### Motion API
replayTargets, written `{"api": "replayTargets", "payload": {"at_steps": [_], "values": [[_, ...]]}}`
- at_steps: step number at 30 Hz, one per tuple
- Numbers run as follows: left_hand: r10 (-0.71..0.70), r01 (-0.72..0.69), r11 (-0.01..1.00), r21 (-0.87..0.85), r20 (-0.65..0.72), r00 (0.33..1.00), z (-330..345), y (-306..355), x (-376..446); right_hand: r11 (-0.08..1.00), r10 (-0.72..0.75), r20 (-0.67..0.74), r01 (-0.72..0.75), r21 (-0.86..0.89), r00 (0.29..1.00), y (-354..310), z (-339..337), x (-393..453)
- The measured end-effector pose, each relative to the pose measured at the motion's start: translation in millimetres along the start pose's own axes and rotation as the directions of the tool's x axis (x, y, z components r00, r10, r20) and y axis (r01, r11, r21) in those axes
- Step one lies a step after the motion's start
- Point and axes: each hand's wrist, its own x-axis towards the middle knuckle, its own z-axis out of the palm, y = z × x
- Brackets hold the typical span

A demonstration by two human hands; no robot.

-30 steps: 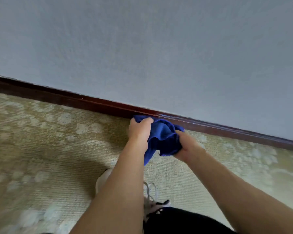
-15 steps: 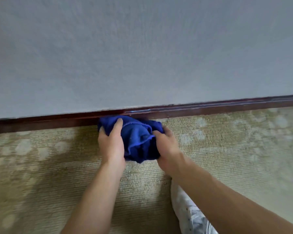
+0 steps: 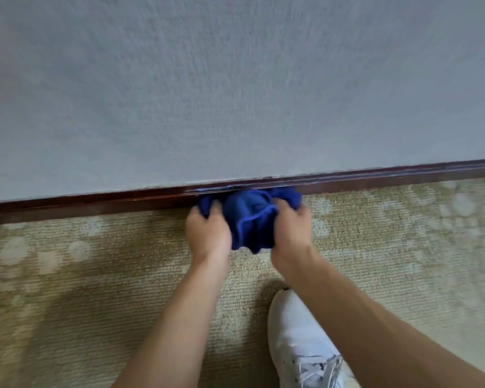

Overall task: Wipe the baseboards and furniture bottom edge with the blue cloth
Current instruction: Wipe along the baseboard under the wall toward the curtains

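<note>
Down at the foot of the wall, both hands are bunched on the blue cloth (image 3: 249, 217), which sits crumpled between them and pressed up against the dark wooden baseboard (image 3: 95, 204). The left hand (image 3: 207, 233) grips the cloth's left side, its fingers curled into the fabric near the board; the right hand (image 3: 290, 231) grips the right side in the same way, fingers hooked over the top fold. The two hands lie close together, with only the bulge of cloth separating them. The upper edge of the cloth touches the baseboard's face, and a thin blue sliver of it lies along the board's top lip just left of the hands. Its lower end hangs down loose between the wrists onto the carpet (image 3: 81, 289).

The baseboard runs across the whole view, tilted slightly so its right end sits higher than its left, and it divides the pale grey textured wall (image 3: 235, 79) above from the beige carpet with faded light blotches below. Both bare forearms reach in from the bottom edge. A white laced shoe (image 3: 300, 340) stands on the carpet just below the right wrist, partly under the right forearm, toe pointing toward the wall. The hands and cloth are slightly blurred
</note>
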Motion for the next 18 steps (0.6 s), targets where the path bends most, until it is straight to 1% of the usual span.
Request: {"api": "replayTargets", "payload": {"at_steps": [1,2,3,4,5,7,9,10,11,13,14,15,16,18], "values": [[-0.005,0.005,1.000,0.006,0.023,1.000,6.0,-1.2,-4.9,0.999,-0.004,-0.037,0.005,0.031,0.999,-4.1,-8.3,5.3],[-0.013,0.013,1.000,-0.022,-0.001,1.000,8.6,-1.4,-7.3,0.999,-0.005,-0.042,0.008,0.049,0.999,-4.1,-10.5,9.0],[-0.030,0.025,0.997,-0.080,-0.057,0.998,7.2,1.3,-6.9,0.999,0.002,-0.026,-0.001,0.039,1.000,-1.6,-5.2,9.1],[-0.045,0.022,0.988,-0.152,-0.150,0.988,2.9,6.1,-4.6,1.000,0.025,0.006,-0.026,0.013,1.000,3.2,5.6,6.1],[-0.053,0.004,0.983,-0.184,-0.265,0.963,-3.6,10.4,1.6,0.997,0.066,0.044,-0.064,-0.032,0.997,8.9,19.3,0.6],[-0.035,-0.047,0.985,-0.168,-0.452,0.891,-15.7,22.8,11.6,0.983,0.151,0.117,-0.136,-0.123,0.982,17.1,43.2,-10.1],[0.037,-0.108,0.988,-0.107,-0.520,0.853,-20.9,28.9,13.5,0.967,0.220,0.170,-0.193,-0.164,0.961,18.1,52.2,-14.2],[0.086,-0.126,0.991,-0.044,-0.517,0.852,-19.4,26.9,11.0,0.966,0.221,0.182,-0.189,-0.175,0.958,16.1,49.6,-13.4],[0.146,-0.149,0.988,0.033,-0.484,0.863,-15.8,22.4,6.9,0.970,0.195,0.177,-0.163,-0.180,0.965,12.3,42.8,-11.7],[0.257,-0.197,0.958,0.206,-0.320,0.912,-6.7,7.7,-2.9,0.981,0.129,0.092,-0.113,-0.158,0.987,4.4,21.2,-5.0],[0.289,-0.228,0.938,0.261,-0.228,0.930,-3.7,2.0,-8.4,0.985,0.119,0.044,-0.112,-0.130,0.992,-0.3,10.1,-3.3],[0.309,-0.251,0.925,0.285,-0.181,0.934,-2.9,-1.4,-12.5,0.986,0.121,0.020,-0.118,-0.115,0.992,-3.0,1.4,-3.1],[0.317,-0.259,0.925,0.278,-0.190,0.929,-3.6,-1.6,-15.8,0.985,0.126,0.028,-0.122,-0.124,0.992,-4.9,-2.7,-5.0],[0.307,-0.255,0.947,0.197,-0.308,0.900,-8.5,9.2,-19.4,0.970,0.132,0.109,-0.106,-0.218,0.985,-5.1,2.5,-11.5]]}}
